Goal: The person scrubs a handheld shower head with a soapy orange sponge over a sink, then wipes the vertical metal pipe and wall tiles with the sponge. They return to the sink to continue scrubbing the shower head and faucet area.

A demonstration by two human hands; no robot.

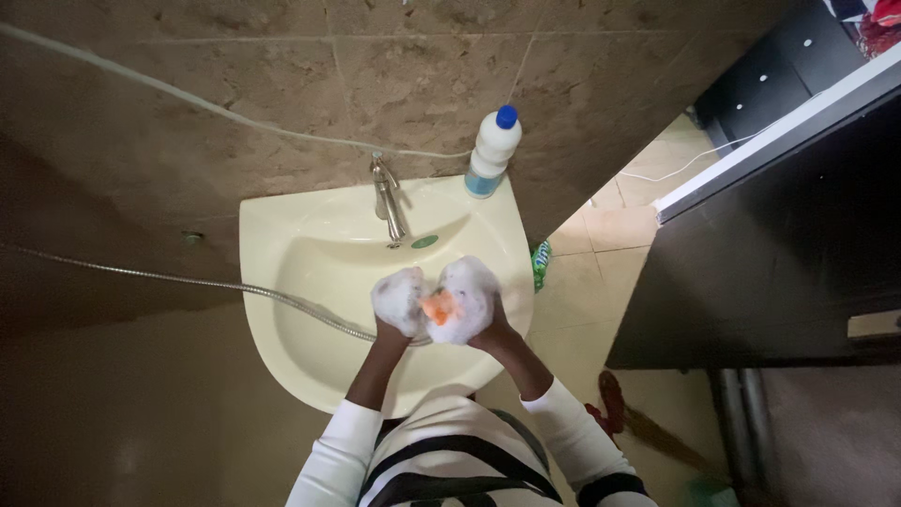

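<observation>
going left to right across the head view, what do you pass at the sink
metal hose → tap → left hand covered in foam → orange thing held between both hands → right hand → white bottle with blue cap → green packet → dark cabinet

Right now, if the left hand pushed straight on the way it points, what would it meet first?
Probably the tap. The foam-covered left hand points up the sink toward it, though depth is unclear.

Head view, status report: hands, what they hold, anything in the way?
Both hands lathered: left hand, right hand. Orange soap bar pressed between them over sink. Nothing in the way.
</observation>
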